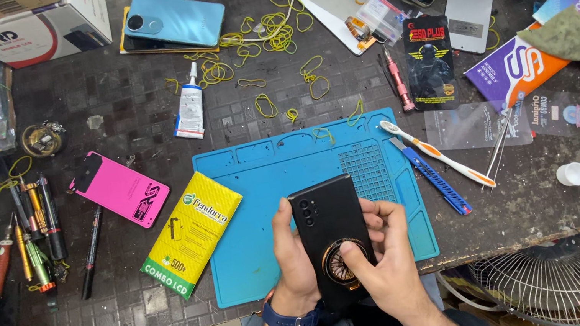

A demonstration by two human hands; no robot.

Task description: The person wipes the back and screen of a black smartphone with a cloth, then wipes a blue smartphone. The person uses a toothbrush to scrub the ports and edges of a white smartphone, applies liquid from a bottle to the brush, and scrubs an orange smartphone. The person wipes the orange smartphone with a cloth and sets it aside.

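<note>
My left hand point(290, 252) and right hand point(386, 252) grip phone point(329, 226) above mat point(259, 214) | fingers closed | right thumb on ring | case still on

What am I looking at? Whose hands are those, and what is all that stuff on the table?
The camera sits on a person's head and looks down, so the two hands are that person's own. Both hold a black phone, back side up. The left hand grips its edge; the right hand has its thumb on a round ring on the phone's back. Under them lies a blue mat on a dark table. Around it lie a toothbrush, a glue tube, yellow rubber bands, a pink case, a yellow packet and another blue phone.
</note>
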